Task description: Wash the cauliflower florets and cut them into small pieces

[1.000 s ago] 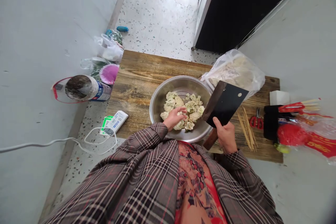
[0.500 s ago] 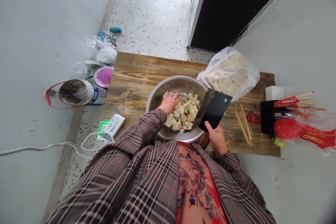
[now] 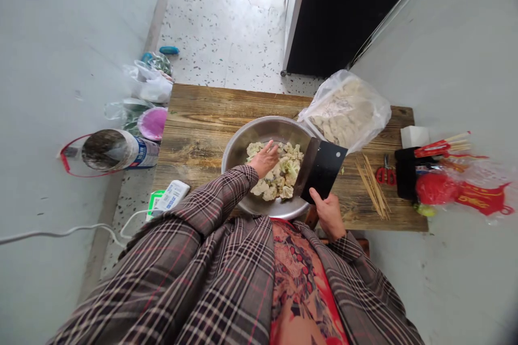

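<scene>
Over cauliflower [image 3: 269, 190], left hand [image 3: 264, 160] loosely open; right hand [image 3: 328, 212] closed round cleaver [image 3: 322, 170].

The bare right hand [image 3: 329, 214] grips a broad, dark metal cleaver [image 3: 320, 170] over the rim of a round silver metal bowl [image 3: 238, 157], and the left hand [image 3: 265, 159], fingers spread, is right over the pale cauliflower florets [image 3: 270, 188] inside!
</scene>
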